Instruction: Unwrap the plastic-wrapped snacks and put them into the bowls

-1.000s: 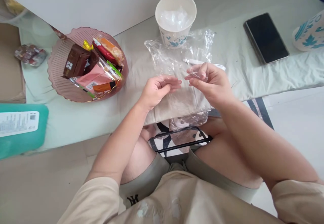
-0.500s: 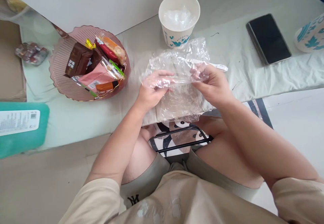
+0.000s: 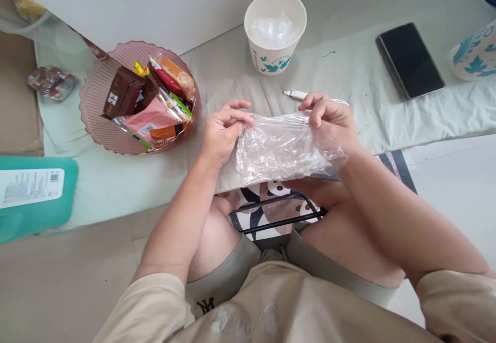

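A clear, crinkled plastic film (image 3: 281, 149) hangs stretched between my hands near the front edge of the cloth-covered table. My left hand (image 3: 227, 131) pinches its upper left corner. At the upper right corner, my right hand (image 3: 331, 121) grips the film between thumb and fingers. Just behind my right fingers lies a small white-handled tool (image 3: 296, 95), partly covered by that hand. A white paper cup (image 3: 271, 56) with blue leaf prints stands beyond the film, with crumpled clear plastic (image 3: 275, 29) inside it.
To the left, a pink ribbed bowl (image 3: 95, 100) holds several wrapped snacks. A teal package (image 3: 39, 219) sits at the left edge. On the right are a black phone (image 3: 413, 61) and another printed cup (image 3: 475, 56). A white board or box (image 3: 155, 7) stands behind.
The film has come down off the area before the cup and now hangs flatter, folded over toward me. My hands have moved apart slightly, uncovering the white tool's tip.
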{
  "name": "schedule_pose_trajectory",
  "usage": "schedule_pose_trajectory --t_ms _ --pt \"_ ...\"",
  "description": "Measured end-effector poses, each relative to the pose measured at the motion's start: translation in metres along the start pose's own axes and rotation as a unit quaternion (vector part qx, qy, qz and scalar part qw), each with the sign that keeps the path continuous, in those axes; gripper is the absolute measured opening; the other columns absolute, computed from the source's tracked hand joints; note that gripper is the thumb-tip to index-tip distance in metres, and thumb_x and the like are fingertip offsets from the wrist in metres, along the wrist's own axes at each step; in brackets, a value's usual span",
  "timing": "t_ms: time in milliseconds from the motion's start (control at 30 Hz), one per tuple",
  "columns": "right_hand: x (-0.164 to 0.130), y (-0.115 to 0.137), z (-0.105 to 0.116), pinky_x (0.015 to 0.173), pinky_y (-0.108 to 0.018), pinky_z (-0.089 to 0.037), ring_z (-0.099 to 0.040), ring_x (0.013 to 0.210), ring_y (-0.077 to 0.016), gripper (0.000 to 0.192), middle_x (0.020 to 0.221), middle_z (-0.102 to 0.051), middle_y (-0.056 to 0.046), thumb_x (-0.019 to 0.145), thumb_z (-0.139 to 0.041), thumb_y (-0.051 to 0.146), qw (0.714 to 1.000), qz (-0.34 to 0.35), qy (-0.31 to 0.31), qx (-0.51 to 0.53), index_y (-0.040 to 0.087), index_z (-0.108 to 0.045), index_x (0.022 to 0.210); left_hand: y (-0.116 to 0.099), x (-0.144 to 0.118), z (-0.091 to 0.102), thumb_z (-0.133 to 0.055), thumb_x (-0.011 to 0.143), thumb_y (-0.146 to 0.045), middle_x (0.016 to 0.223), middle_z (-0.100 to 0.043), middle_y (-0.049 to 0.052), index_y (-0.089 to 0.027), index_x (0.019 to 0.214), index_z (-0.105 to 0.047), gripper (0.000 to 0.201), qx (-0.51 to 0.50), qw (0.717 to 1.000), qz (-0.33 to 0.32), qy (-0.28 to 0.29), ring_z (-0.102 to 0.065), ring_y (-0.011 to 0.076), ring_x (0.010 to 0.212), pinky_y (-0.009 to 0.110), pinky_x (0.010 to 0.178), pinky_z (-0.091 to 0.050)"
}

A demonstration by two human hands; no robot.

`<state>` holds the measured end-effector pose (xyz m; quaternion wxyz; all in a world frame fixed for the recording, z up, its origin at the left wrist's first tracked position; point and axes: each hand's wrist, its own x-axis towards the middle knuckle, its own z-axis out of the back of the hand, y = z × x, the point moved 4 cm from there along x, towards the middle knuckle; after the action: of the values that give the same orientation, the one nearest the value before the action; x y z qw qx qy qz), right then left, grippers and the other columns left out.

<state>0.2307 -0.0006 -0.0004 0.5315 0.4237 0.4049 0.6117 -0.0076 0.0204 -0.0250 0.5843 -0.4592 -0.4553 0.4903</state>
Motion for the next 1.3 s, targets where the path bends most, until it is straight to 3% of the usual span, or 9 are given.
schedule_pose_trajectory --t_ms 200,467,567,700,867,967,1100,1200,1300 --pt "0.005 -0.013 0.004 0.094 -0.050 -0.056 -0.066 0.111 -0.0276 0.024 0.106 -0.062 -0.008 0.095 -0.046 0.033 1.000 -0.019 -0.002 -0.017 0.023 -0.062 0.080 0.000 0.001 0.004 -0.061 0.079 -0.011 0.116 -0.075 0.004 -0.023 0.069 -0.073 0.020 -0.004 0.999 0.020 -0.027 -0.071 0.0203 0.101 0.033 0.071 -0.060" --pt "0.000 -0.021 0.000 0.059 -0.030 -0.049 -0.058 0.064 -0.0143 0.031 0.076 -0.053 0.003 0.096 -0.066 0.046 0.988 -0.147 0.008 0.048 0.030 -0.056 0.120 0.005 0.003 0.002 -0.064 0.073 -0.019 0.108 -0.072 0.006 -0.018 0.060 -0.064 0.013 -0.100 0.994 -0.044 -0.007 -0.070 0.0232 0.105 0.033 0.078 -0.059" --pt "-0.004 -0.011 -0.005 0.058 -0.031 -0.047 -0.058 0.061 -0.0145 0.031 0.067 -0.049 0.006 0.092 -0.070 0.031 0.988 -0.149 0.024 0.043 0.029 -0.055 0.118 0.009 0.003 0.000 -0.072 0.082 -0.037 0.121 -0.066 0.005 -0.022 0.086 -0.071 0.016 -0.183 0.983 -0.004 0.027 -0.072 0.0262 0.109 0.040 0.089 -0.062" --pt "-0.003 -0.011 -0.008 0.065 -0.032 -0.050 -0.059 0.065 -0.0136 0.029 0.072 -0.050 0.006 0.087 -0.068 0.019 0.991 -0.122 0.008 0.053 0.028 -0.055 0.112 0.014 0.002 -0.006 -0.091 0.071 -0.043 0.136 -0.059 0.006 -0.036 0.130 -0.058 0.068 -0.204 0.976 0.048 0.056 -0.066 0.0361 0.131 0.045 0.095 -0.061" --pt "-0.001 -0.021 0.000 0.079 -0.035 -0.056 -0.064 0.095 -0.0182 0.057 0.101 -0.059 -0.001 0.070 -0.085 0.022 0.997 -0.058 -0.050 0.033 0.030 -0.058 0.121 0.014 0.000 -0.008 -0.085 0.077 -0.027 0.141 -0.058 0.005 -0.041 0.139 -0.051 0.071 -0.193 0.977 0.082 0.043 -0.066 0.0356 0.133 0.046 0.095 -0.063" --pt "-0.001 -0.018 -0.004 0.087 -0.039 -0.060 -0.067 0.108 -0.0224 0.070 0.114 -0.064 -0.004 0.068 -0.087 0.027 0.990 -0.068 0.014 0.123 0.030 -0.055 0.130 0.006 -0.002 -0.004 -0.083 0.076 -0.025 0.142 -0.061 0.003 -0.042 0.139 -0.052 0.072 -0.213 0.970 0.108 0.042 -0.069 0.0336 0.129 0.045 0.093 -0.065" --pt "-0.006 -0.005 -0.019 0.079 -0.039 -0.060 -0.069 0.084 -0.0196 0.027 0.087 -0.069 -0.004 0.077 -0.080 0.032 0.963 -0.143 0.140 0.180 0.022 -0.066 0.097 -0.009 -0.006 -0.004 -0.078 0.078 -0.037 0.150 -0.059 0.001 -0.040 0.137 -0.055 0.063 -0.293 0.942 0.142 0.080 -0.064 0.0342 0.135 0.048 0.095 -0.064" --pt "-0.008 0.004 -0.019 0.074 -0.035 -0.057 -0.064 0.075 -0.0153 0.017 0.078 -0.066 -0.001 0.081 -0.076 0.033 0.971 -0.128 0.092 0.178 0.022 -0.063 0.080 -0.014 -0.011 -0.012 -0.076 0.076 -0.052 0.147 -0.064 0.005 -0.031 0.128 -0.063 0.057 -0.335 0.915 0.188 0.126 -0.060 0.0371 0.140 0.051 0.097 -0.063" --pt "-0.009 0.007 -0.017 0.075 -0.034 -0.056 -0.065 0.080 -0.0159 0.022 0.083 -0.067 0.000 0.082 -0.077 0.038 0.974 -0.111 0.044 0.194 0.024 -0.060 0.082 -0.012 -0.017 -0.025 -0.087 0.064 -0.040 0.131 -0.074 0.011 -0.022 0.116 -0.070 0.057 -0.309 0.901 0.252 0.174 -0.068 0.0351 0.129 0.043 0.095 -0.063"
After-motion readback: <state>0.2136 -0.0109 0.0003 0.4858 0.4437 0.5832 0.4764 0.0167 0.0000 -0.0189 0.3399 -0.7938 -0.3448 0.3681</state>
